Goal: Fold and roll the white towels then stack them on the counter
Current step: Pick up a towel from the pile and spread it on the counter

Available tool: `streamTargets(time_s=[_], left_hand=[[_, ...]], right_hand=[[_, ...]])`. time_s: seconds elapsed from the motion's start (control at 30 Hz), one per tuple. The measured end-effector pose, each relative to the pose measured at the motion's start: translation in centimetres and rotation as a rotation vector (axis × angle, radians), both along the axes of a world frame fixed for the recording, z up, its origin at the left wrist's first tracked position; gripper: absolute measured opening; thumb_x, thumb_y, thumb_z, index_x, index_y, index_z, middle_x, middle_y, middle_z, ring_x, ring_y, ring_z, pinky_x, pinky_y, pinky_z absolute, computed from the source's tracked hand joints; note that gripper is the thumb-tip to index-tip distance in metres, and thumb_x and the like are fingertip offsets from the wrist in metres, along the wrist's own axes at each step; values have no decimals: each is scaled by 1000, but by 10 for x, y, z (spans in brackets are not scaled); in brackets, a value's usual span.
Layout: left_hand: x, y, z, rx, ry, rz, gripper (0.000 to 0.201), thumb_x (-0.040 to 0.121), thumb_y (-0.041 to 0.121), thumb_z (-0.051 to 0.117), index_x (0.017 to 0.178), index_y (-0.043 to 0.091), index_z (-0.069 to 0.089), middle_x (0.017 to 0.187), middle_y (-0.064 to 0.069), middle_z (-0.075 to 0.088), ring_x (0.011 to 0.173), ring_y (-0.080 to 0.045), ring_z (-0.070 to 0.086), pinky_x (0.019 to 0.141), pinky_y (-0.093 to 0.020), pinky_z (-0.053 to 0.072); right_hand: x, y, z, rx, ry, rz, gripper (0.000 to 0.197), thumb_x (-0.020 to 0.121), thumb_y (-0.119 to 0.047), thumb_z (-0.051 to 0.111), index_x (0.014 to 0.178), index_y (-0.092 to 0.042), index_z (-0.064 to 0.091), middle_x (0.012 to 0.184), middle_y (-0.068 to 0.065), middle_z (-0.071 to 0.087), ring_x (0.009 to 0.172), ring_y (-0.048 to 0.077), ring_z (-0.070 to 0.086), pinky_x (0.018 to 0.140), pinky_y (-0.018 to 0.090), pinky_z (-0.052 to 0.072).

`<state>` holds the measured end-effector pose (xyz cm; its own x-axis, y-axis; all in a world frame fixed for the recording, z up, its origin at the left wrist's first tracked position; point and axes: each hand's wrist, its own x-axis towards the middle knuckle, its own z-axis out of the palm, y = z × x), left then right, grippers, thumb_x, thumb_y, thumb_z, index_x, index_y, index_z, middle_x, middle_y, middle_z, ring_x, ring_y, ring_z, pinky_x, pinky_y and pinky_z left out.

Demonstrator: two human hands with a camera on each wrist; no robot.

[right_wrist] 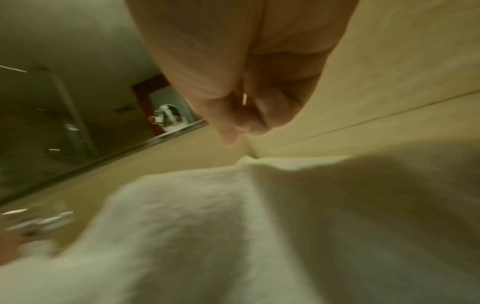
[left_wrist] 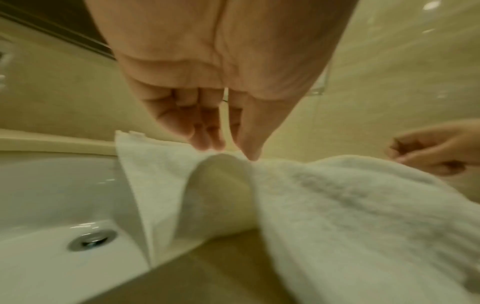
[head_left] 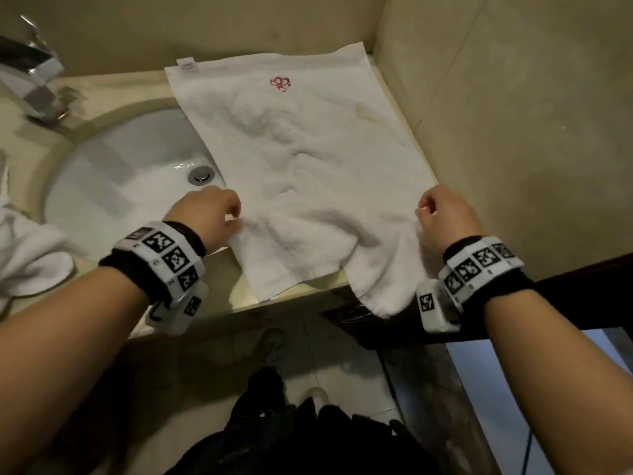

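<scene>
Left hand (head_left: 209, 214) and right hand (head_left: 442, 214) each pinch towel (head_left: 308, 159) side edge, lifting near end off counter (head_left: 239, 296) to fold.

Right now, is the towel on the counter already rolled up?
No, the towel lies spread flat on the counter, with the left hand and right hand gripping its sides.

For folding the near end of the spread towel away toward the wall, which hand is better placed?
Neither alone: left hand and right hand each pinch a side edge of the towel; the left grip shows clearest.
</scene>
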<state>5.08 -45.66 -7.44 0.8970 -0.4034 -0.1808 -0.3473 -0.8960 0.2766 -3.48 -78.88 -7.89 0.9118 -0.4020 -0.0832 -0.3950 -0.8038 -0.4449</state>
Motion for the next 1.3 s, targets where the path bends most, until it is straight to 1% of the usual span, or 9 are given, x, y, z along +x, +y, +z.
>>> streamTargets(time_s=[0.13,0.23,0.37,0.5,0.63,0.83,0.97,1.17,1.3], left_hand=[[-30,-34,-11,-147,-10,-236,28,82,30,61,105,15,58,106,-9,59,99,-31,56,80,-31,40],[-59,-58,-31,110,82,-424,59,74,49,66,121,20,47,120,-5,49,110,-27,48,91,-34,39],[-70,-64,-40,227,-45,-502,44,85,37,53,124,18,44,120,-7,48,107,-29,45,87,-36,39],[-61,-54,-26,16,132,-377,24,91,17,44,113,12,52,115,-12,54,105,-30,51,90,-37,41],[-44,-34,2,-323,237,-142,18,94,14,44,110,9,49,100,-10,58,92,-25,54,76,-27,37],[-30,-29,47,-393,100,-163,16,94,22,45,103,13,57,91,-1,56,85,-16,49,72,-22,32],[-28,-13,68,-382,80,-114,17,95,31,43,84,23,54,73,9,51,77,-14,48,67,-21,28],[-45,2,66,-366,225,-171,30,94,35,43,65,32,48,60,10,46,57,-1,44,60,-20,34],[-61,21,46,-371,511,-157,31,82,49,44,62,27,51,54,14,47,52,1,43,60,-12,37]], right_hand=[[-27,53,-7,136,42,378,25,80,-34,63,96,-17,54,86,1,56,75,16,49,68,27,36],[-40,74,-29,-49,218,471,55,71,-45,70,113,-15,50,105,3,49,96,20,47,84,31,39],[-43,78,-39,-271,164,483,35,75,-13,60,108,-10,51,112,11,51,100,28,46,82,33,35],[-45,66,-22,-277,149,504,25,73,-1,54,97,-9,59,103,11,57,98,29,51,78,33,37],[-40,38,14,-204,-68,235,23,76,-2,49,97,-7,58,93,18,60,92,37,53,68,34,35],[-30,36,34,-26,-158,185,26,86,-11,45,112,-9,46,84,13,53,79,36,56,62,30,29],[-39,26,42,-314,48,439,39,84,-40,53,115,-17,45,105,8,61,86,31,61,64,33,42],[-55,-15,44,-330,228,265,15,75,-8,53,87,-15,59,101,14,61,92,33,56,70,32,39],[-71,-26,25,-196,396,195,22,80,-3,51,98,-11,61,112,18,62,104,32,56,78,32,39]])
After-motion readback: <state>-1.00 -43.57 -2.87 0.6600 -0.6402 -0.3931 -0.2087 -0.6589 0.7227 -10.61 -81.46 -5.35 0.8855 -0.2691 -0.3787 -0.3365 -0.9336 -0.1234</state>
